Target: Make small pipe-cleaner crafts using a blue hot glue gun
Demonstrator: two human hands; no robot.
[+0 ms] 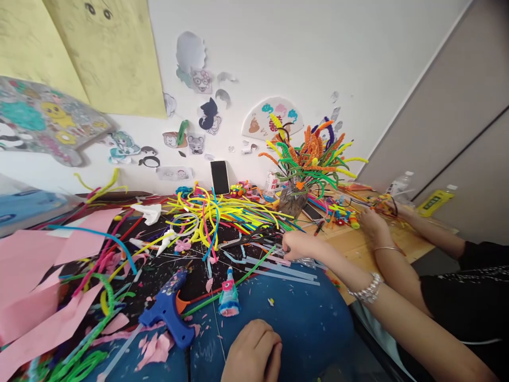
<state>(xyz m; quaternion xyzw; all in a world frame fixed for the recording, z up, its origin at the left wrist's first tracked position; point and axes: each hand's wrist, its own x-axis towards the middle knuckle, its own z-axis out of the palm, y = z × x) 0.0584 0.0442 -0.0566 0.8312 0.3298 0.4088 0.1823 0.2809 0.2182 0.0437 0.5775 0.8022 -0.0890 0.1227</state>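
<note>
My left hand (252, 350) is at the bottom middle over the blue surface, its fingers curled in; nothing shows in it. My right hand (297, 247), on the arm with a beaded bracelet, reaches among the clutter with bent fingers. Its fingertips are down beside the black-handled scissors (260, 234) and the clear glue sticks (282, 270); what they pinch is hidden. Just beyond my left hand stands a small blue figure of wound pipe cleaner (229, 300) with a pink piece on it. Left of that lies a blue glue gun (169, 313) with an orange trigger.
Yellow pipe cleaners (238, 209) are heaped at the back, near a phone (220, 178) leaning on the wall. A vase (292, 199) holds colourful pipe-cleaner stems. Pink sheets (35, 260) cover the left. A co-worker's hands (374, 225) are at the wooden table on the right.
</note>
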